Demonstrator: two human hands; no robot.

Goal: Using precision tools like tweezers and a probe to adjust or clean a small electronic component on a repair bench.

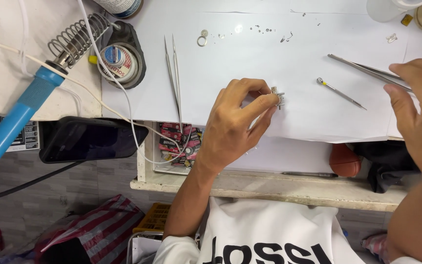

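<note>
Pinching a tiny metal part (278,98) between thumb and fingertips of the left hand (233,124), just past centre of the white paper sheet (250,58) at about 2 o'clock from the wrist. Clamped tight on it, fingers closed together — only a sliver of grey metal with small projecting lugs showing beyond the fingertips. Looks very light, stiff, hard, probably slick — the kind of piece likely to flick away if squeezed off-centre. Best taken by its flat sides, not by the thin lugs, which seem the part most apt to bend.

At 3 o'clock, near the frame edge, right hand (416,105) closed on a pair of steel tweezers (362,68), tips pointing toward 10 o'clock, well apart from the part. Between the two hands, a slim pin-like tool with a yellow band (340,93) lying loose on the paper. At 10 o'clock from the left hand, a second pair of tweezers (174,73); further at 9 to 10 o'clock, a blue-handled soldering iron (30,102) in its coil stand, beside a round tin (118,61). At 12 o'clock, a small ring (202,39) and scattered specks of tiny parts.
</note>
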